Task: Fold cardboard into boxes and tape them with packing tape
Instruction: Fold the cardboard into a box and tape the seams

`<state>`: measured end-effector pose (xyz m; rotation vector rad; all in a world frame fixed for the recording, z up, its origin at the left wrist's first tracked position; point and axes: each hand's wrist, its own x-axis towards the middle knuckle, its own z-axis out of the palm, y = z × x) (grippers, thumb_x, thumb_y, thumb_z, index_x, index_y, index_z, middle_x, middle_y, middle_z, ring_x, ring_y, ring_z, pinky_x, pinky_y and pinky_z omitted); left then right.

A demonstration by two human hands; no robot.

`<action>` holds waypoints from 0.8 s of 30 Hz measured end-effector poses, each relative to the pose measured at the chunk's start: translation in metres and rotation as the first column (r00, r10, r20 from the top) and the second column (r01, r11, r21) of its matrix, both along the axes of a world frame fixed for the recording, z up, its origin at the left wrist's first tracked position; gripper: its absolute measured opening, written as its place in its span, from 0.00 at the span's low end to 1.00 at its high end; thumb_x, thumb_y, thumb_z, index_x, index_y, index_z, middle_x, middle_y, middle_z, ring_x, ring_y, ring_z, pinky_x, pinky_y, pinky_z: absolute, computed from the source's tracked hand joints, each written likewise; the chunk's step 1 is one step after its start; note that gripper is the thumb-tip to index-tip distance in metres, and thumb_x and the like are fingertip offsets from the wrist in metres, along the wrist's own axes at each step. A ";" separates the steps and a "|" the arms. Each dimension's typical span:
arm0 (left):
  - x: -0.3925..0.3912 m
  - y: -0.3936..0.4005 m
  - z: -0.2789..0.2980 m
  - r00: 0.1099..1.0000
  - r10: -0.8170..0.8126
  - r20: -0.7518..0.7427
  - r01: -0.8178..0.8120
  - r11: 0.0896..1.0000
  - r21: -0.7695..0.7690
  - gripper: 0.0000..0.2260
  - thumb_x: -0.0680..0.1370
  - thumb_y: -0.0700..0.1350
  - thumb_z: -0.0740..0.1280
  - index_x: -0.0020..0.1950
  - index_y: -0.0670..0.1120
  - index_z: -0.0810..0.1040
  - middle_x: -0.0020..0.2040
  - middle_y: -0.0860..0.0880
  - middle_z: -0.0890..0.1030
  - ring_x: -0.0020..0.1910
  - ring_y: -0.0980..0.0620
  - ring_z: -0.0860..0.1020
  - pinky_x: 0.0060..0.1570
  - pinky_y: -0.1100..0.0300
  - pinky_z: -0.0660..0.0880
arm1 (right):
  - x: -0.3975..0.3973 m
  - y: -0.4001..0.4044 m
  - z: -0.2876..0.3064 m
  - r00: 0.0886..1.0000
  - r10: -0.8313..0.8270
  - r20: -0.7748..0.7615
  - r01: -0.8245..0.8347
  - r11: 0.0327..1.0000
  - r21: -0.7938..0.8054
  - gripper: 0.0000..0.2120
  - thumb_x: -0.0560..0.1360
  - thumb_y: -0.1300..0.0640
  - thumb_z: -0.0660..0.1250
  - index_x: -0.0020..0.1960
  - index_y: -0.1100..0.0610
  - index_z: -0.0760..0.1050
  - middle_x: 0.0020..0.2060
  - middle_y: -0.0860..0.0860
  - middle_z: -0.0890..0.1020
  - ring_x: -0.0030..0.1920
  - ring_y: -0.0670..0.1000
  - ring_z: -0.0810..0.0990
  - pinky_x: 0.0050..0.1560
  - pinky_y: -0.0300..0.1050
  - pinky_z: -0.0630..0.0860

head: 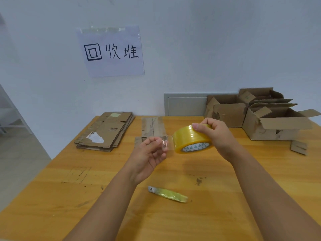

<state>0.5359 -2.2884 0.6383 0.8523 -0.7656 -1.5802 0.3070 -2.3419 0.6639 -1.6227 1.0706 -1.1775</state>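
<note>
Gripping the packing tape roll (192,138) in your right hand (214,134) above the worktop's (225,197) middle and pinching its free end in your left hand (149,155), you seem to be drawing off a strip, so next comes a length suited to a flattened cardboard piece (152,127) by the far edge.

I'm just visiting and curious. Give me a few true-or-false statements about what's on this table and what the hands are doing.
1. The right hand holds the tape roll. True.
2. The left hand holds a knife. False: it pinches the loose tape end; the blade lies on the table.
3. Flattened cardboard is stacked at the far left. True.
4. The boxes at the far right are taped shut. False: their flaps stand open.
</note>
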 end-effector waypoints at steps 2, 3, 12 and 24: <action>0.001 0.000 0.000 0.999 -0.050 -0.012 0.050 0.999 -0.002 0.08 0.76 0.42 0.69 0.53 0.43 0.77 0.47 0.45 0.82 0.40 0.52 0.80 0.36 0.63 0.79 | 0.000 -0.001 0.000 1.000 0.002 -0.002 -0.002 1.000 -0.004 0.21 0.65 0.40 0.72 0.44 0.58 0.77 0.37 0.48 0.81 0.36 0.43 0.80 0.35 0.38 0.76; 0.001 0.000 0.000 0.998 -0.067 -0.014 0.067 0.998 0.000 0.10 0.75 0.43 0.70 0.55 0.42 0.78 0.46 0.45 0.81 0.40 0.52 0.79 0.37 0.64 0.79 | 0.001 -0.001 0.000 1.000 0.002 -0.003 -0.002 1.000 -0.006 0.22 0.65 0.40 0.72 0.44 0.58 0.77 0.36 0.47 0.81 0.35 0.43 0.80 0.35 0.37 0.76; 0.006 -0.006 -0.006 0.993 -0.117 -0.026 0.117 0.993 0.016 0.13 0.75 0.42 0.68 0.58 0.39 0.82 0.45 0.46 0.81 0.40 0.53 0.79 0.38 0.65 0.79 | 0.003 -0.004 -0.002 1.000 0.015 0.002 -0.015 1.000 -0.001 0.20 0.65 0.40 0.73 0.43 0.57 0.76 0.37 0.48 0.80 0.36 0.44 0.80 0.36 0.39 0.76; 0.010 -0.003 -0.003 0.991 -0.106 0.080 0.106 0.994 0.011 0.14 0.77 0.43 0.68 0.61 0.40 0.80 0.46 0.45 0.81 0.41 0.54 0.79 0.39 0.64 0.79 | 0.007 -0.004 -0.002 0.999 0.002 -0.046 -0.002 1.000 0.007 0.22 0.65 0.39 0.72 0.45 0.57 0.77 0.38 0.49 0.81 0.38 0.45 0.81 0.37 0.40 0.75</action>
